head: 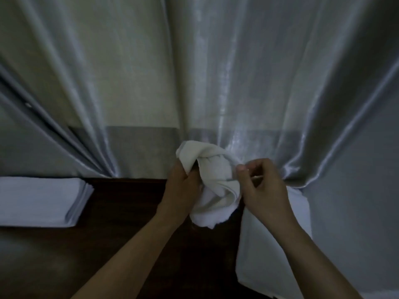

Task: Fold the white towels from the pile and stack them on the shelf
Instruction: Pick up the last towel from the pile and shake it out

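Note:
A crumpled white towel [212, 182] hangs bunched in the air above the dark wooden surface [121, 229]. My left hand [181, 186] grips its left side, fingers closed into the cloth. My right hand [261, 186] pinches an edge of the same towel between thumb and fingers. A neat stack of folded white towels [41, 201] lies flat at the left. More white towels [259, 255] lie in a pile at the right, partly hidden under my right forearm.
A shiny grey curtain [194, 72] hangs right behind the surface and drapes down to its back edge. Bare dark wood lies between the folded stack and my arms.

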